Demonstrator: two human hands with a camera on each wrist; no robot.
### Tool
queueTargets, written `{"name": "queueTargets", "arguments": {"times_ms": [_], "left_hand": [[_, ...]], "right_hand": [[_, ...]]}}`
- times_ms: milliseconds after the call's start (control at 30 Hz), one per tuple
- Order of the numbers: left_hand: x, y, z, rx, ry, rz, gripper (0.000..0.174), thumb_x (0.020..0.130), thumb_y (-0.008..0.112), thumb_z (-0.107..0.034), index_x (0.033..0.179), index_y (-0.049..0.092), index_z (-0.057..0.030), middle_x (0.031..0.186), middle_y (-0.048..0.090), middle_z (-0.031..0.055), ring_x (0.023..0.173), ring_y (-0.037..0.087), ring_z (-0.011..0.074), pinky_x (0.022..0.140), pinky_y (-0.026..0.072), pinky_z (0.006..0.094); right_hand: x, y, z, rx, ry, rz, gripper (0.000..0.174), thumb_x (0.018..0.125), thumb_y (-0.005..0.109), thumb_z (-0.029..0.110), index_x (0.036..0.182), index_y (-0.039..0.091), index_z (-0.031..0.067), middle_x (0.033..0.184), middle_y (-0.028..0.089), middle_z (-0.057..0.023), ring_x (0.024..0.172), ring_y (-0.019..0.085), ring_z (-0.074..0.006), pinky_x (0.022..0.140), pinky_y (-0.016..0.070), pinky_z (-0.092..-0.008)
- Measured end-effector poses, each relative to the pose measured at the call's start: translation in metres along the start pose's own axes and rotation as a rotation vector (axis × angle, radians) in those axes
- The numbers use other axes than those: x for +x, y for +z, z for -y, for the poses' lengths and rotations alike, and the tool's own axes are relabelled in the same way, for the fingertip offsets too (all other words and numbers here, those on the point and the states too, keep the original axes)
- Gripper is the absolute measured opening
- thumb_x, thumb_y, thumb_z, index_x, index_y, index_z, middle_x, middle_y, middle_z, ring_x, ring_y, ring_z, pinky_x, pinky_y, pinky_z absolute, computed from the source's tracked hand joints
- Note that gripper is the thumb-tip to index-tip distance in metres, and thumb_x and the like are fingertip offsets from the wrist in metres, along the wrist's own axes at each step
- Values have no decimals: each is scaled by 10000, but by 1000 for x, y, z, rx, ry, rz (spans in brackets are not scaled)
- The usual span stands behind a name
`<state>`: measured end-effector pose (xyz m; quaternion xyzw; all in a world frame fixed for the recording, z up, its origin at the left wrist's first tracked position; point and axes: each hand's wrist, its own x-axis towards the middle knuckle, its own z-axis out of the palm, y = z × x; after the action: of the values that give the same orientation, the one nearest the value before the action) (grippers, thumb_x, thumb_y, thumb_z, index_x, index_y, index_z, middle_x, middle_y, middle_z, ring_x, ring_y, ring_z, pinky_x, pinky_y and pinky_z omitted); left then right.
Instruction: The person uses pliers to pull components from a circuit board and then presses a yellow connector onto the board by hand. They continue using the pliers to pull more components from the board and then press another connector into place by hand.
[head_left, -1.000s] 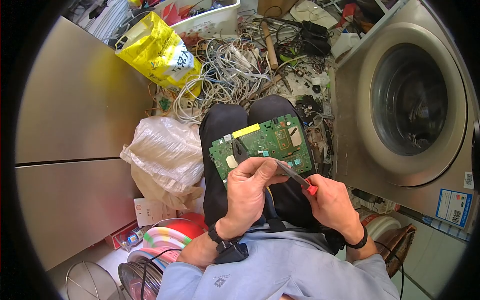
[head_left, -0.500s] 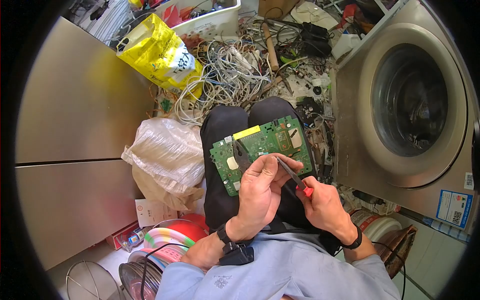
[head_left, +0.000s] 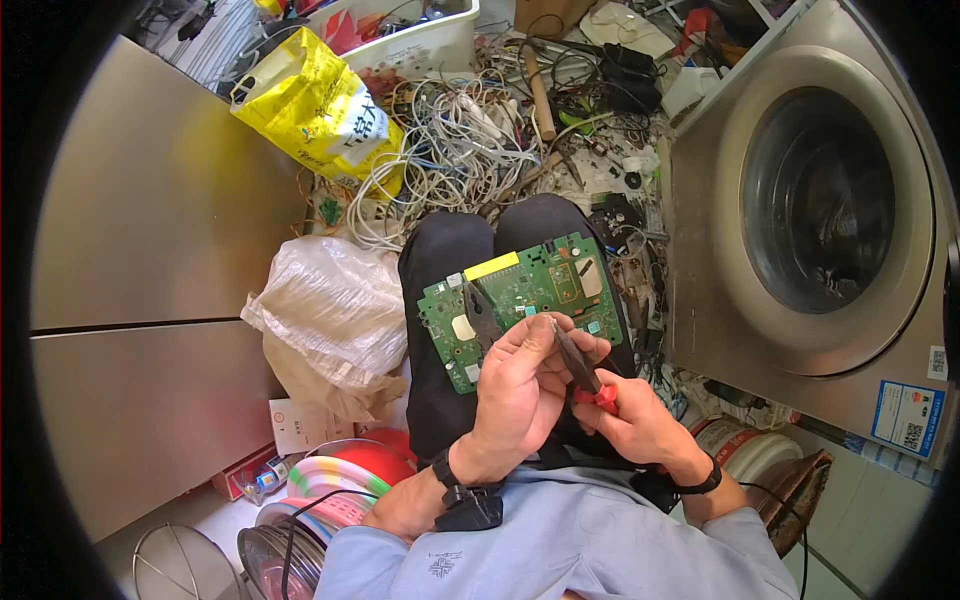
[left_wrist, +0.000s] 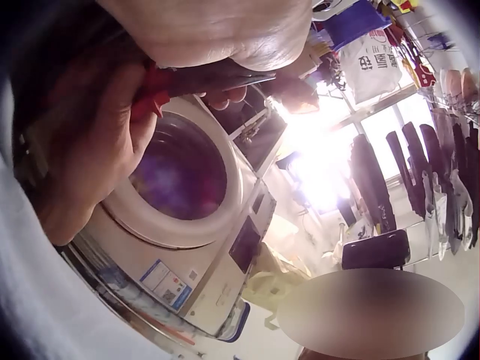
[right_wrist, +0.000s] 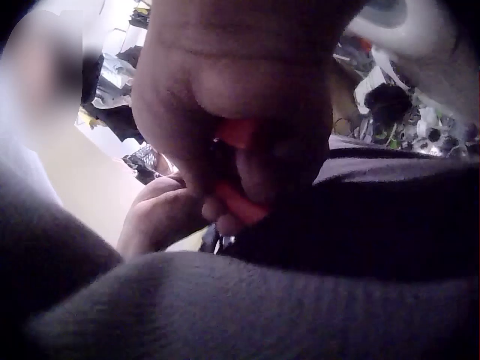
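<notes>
My right hand (head_left: 640,422) grips red-handled long-nose pliers (head_left: 574,356), their dark nose pointing up and left. The red handles (right_wrist: 244,202) show between curled fingers in the right wrist view. At the pliers' tip, the thumb and fingertips of my left hand (head_left: 522,388) pinch a tiny pale piece (head_left: 553,320), too small to make out. Beneath the hands a green circuit board (head_left: 540,288) lies across the dark-trousered thighs, with a yellow strip along its far edge. A second dark tool, like plier jaws (head_left: 481,312), rests on the board's left part, partly hidden by the left hand.
Beyond the knees lie tangled white cables (head_left: 450,150), a yellow bag (head_left: 320,110) and scattered scrap. A washing machine (head_left: 700,300) stands at the right, a metallic cabinet (head_left: 170,250) at the left. A white woven sack (head_left: 325,310) slumps beside the left thigh.
The left hand has shifted right over the board, uncovering more of the tool lying there. The right hand has moved down and left, turning the pliers to a steeper angle with their broad side showing.
</notes>
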<state>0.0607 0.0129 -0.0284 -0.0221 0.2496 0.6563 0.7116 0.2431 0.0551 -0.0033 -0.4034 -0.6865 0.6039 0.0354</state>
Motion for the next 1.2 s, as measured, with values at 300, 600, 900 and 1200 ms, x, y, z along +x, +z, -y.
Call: {"name": "queueTargets", "arguments": {"times_ms": [300, 600, 900, 1200], "left_hand": [[2, 0, -9, 4, 46, -2, 280, 1137, 513, -269, 1196, 674, -47, 1155, 765, 165, 1161, 724, 331, 1095, 542, 524], [1, 2, -12, 25, 32, -31, 296, 1141, 500, -268, 1215, 662, -32, 1214, 745, 187, 1192, 710, 339, 1110, 534, 527], [2, 1, -13, 22, -3, -60, 307, 1144, 491, -264, 1239, 657, -24, 1231, 740, 189, 1204, 704, 354, 1109, 535, 529], [2, 1, -13, -16, -31, -62, 300, 1143, 494, -258, 1248, 655, -28, 1253, 736, 179, 1223, 695, 356, 1123, 526, 531]], "right_hand": [[2, -4, -7, 762, 161, 342, 112, 1075, 635, 152, 1046, 615, 45, 868, 654, -27, 777, 626, -128, 720, 519, -302], [4, -9, -21, 812, 181, 486, 181, 1066, 656, 205, 1075, 630, 26, 918, 714, -74, 728, 650, -135, 631, 514, -268], [1, -10, -14, 801, 232, 449, 212, 1069, 653, 206, 1145, 640, 9, 950, 742, -101, 756, 707, -159, 576, 544, -267], [2, -11, -15, 821, 233, 460, 211, 1072, 650, 200, 1155, 637, 7, 951, 745, -106, 744, 701, -158, 577, 546, -269]]}}
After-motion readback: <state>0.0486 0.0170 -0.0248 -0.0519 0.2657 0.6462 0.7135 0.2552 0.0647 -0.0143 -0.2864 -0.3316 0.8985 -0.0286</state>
